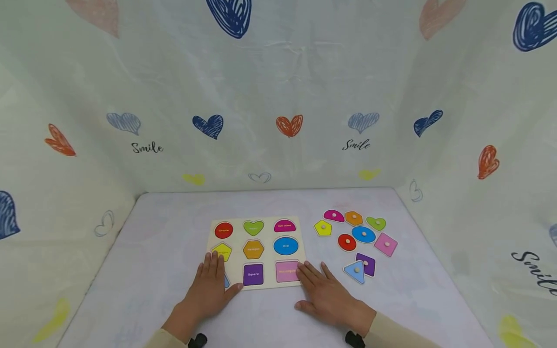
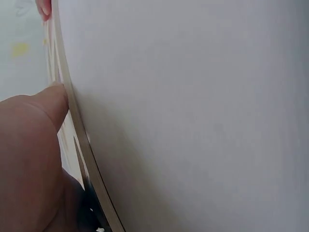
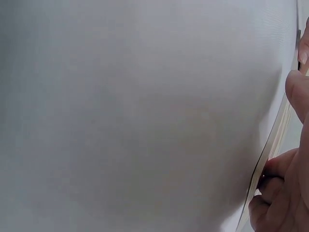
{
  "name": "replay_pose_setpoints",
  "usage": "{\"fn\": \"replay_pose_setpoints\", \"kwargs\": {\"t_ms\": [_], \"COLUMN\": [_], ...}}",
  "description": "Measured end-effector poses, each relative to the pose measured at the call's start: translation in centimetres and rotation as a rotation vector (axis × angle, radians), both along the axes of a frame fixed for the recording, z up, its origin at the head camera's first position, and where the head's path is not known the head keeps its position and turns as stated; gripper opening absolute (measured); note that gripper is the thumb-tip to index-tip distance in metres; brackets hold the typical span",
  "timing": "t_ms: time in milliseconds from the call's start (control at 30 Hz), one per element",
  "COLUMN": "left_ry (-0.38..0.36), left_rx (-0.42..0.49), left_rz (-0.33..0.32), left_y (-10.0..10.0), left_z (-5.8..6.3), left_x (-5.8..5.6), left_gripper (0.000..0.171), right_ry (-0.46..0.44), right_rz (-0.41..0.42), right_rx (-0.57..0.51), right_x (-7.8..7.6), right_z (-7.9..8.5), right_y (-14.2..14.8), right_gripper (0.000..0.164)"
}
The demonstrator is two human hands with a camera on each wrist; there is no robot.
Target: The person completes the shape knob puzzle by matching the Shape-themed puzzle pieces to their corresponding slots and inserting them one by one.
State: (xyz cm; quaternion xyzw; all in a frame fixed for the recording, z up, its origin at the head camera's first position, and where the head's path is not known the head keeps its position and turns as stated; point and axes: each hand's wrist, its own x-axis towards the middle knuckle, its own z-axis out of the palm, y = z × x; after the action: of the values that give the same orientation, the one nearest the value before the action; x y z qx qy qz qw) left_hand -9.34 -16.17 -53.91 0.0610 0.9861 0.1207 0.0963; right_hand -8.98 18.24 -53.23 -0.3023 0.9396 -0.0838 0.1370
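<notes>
A pale wooden shape-puzzle board (image 1: 237,261) lies flat on the table, printed with coloured, labelled shapes. My left hand (image 1: 210,292) rests over its lower left corner, fingers straight, covering most of a blue triangle and touching the yellow pentagon (image 1: 223,250). In the left wrist view the thumb (image 2: 55,104) lies against the board's edge. At the lower right corner, my right hand (image 1: 326,299) touches the board with extended fingers beside the pink rectangle (image 1: 287,271). The right wrist view shows its fingers (image 3: 280,164) at the board's edge. Neither hand grips a piece.
Right of the board lie several loose knobbed pieces, among them a red circle (image 1: 347,243), a blue oval (image 1: 363,234) and a pink piece (image 1: 386,245). A blue triangle piece (image 1: 354,272) overlaps a purple square piece (image 1: 369,266). A heart-patterned curtain (image 1: 261,154) surrounds the white table (image 1: 165,232).
</notes>
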Motion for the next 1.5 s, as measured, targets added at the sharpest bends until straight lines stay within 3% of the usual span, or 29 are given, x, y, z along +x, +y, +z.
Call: {"fn": "replay_pose_setpoints", "kwargs": {"t_ms": [200, 400, 933, 1133, 1300, 1500], "left_ry": [-0.014, -0.047, -0.035, -0.056, -0.020, -0.034], "left_rx": [0.018, 0.069, 0.078, 0.044, -0.021, -0.026], "left_rz": [0.002, -0.049, -0.134, -0.149, -0.137, -0.191], "left_y": [1.5, 2.5, 1.9, 0.5, -2.0, -4.0], "left_z": [-0.1, 0.3, 1.1, 1.0, 1.1, 1.1], "left_x": [1.0, 2.0, 3.6, 3.4, 2.5, 2.0], "left_gripper": [0.108, 0.100, 0.087, 0.086, 0.084, 0.083], "right_ry": [-0.002, 0.003, -0.004, -0.007, 0.003, 0.012], "right_rz": [-0.031, -0.078, -0.111, -0.111, -0.106, -0.105], "right_rx": [-0.023, -0.038, -0.033, -0.032, -0.031, -0.031], "right_x": [0.9, 1.6, 2.6, 3.0, 3.2, 3.2], "right_z": [0.0, -0.1, 0.1, 0.0, -0.3, -0.4], "right_y": [1.5, 2.8, 3.1, 3.1, 3.2, 3.3], "right_gripper": [0.085, 0.082, 0.083, 0.083, 0.084, 0.083]}}
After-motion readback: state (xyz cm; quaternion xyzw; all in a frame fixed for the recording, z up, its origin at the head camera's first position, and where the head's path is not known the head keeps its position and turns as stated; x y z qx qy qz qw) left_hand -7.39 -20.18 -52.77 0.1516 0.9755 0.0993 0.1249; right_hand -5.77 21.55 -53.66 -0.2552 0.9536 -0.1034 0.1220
